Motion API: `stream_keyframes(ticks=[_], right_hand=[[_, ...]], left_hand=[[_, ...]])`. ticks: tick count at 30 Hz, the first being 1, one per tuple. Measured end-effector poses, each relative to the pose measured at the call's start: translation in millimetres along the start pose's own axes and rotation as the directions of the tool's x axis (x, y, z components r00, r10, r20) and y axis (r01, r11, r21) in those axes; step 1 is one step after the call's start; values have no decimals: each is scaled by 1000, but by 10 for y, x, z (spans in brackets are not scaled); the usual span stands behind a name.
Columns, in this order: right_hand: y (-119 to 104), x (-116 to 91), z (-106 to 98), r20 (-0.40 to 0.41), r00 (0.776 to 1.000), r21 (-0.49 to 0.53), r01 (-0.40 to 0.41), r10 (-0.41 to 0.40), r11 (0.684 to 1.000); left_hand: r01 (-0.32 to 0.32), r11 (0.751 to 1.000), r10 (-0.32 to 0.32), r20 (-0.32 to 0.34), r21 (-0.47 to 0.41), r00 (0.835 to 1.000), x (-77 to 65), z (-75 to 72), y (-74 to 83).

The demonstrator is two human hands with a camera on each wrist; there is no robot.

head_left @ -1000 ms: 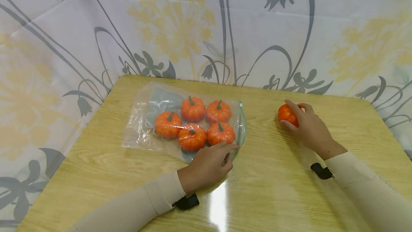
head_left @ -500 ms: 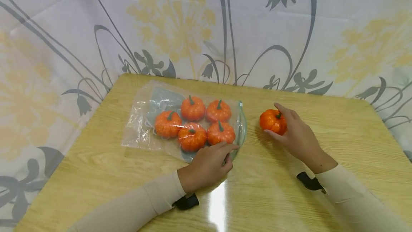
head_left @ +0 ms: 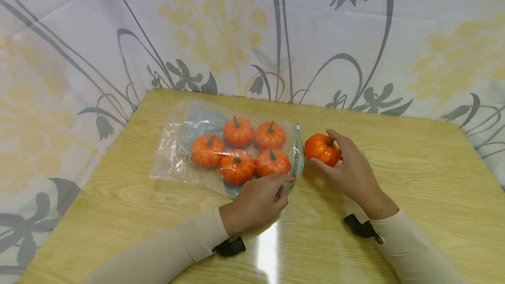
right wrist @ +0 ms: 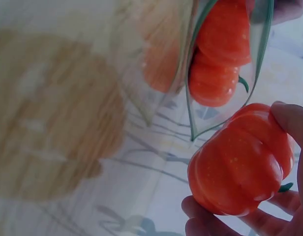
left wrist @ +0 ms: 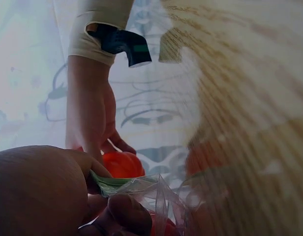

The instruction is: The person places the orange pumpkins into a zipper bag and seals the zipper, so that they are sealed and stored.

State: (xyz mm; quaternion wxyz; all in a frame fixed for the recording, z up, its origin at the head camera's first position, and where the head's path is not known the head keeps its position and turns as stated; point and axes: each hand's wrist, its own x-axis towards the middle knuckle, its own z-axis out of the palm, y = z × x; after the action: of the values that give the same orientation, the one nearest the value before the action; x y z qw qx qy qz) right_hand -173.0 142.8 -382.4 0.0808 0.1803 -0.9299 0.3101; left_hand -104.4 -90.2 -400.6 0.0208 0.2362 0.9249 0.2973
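Note:
A clear zip bag [head_left: 170, 161] lies on the table with several small orange toy pumpkins [head_left: 238, 168] inside. My left hand [head_left: 254, 203] pinches the near corner of its mouth; the green zip edge [left wrist: 124, 182] passes between thumb and finger in the left wrist view. My right hand [head_left: 355, 174] grips another orange pumpkin [head_left: 321, 149] with a green stem, just right of the bag's mouth. From the right wrist view, the mouth gapes, and pumpkins [right wrist: 223, 34] show within. The held pumpkin [right wrist: 240, 162] is outside, close to the opening.
The wooden table [head_left: 418, 170] stretches to both sides and toward me. A white curtain [head_left: 315, 21] with grey and yellow flowers hangs behind its far edge. Black straps [head_left: 229, 246] circle both wrists.
My right hand has carried its pumpkin leftward across the table to beside the bag's mouth. The left hand and the bag have stayed nearly still.

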Motion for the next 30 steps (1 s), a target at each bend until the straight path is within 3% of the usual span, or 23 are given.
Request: stream_keyframes(ticks=[14,30], right_hand=[[82,-2,-10,8,1000,19,9,-9,1000],[120,-21,9,122,992,38,-18,14,999]], left_hand=[[9,999,-9,-5,-52,1000,31,-12,-10],[-42,996,33,-104,-81,994,34,-4,-24]])
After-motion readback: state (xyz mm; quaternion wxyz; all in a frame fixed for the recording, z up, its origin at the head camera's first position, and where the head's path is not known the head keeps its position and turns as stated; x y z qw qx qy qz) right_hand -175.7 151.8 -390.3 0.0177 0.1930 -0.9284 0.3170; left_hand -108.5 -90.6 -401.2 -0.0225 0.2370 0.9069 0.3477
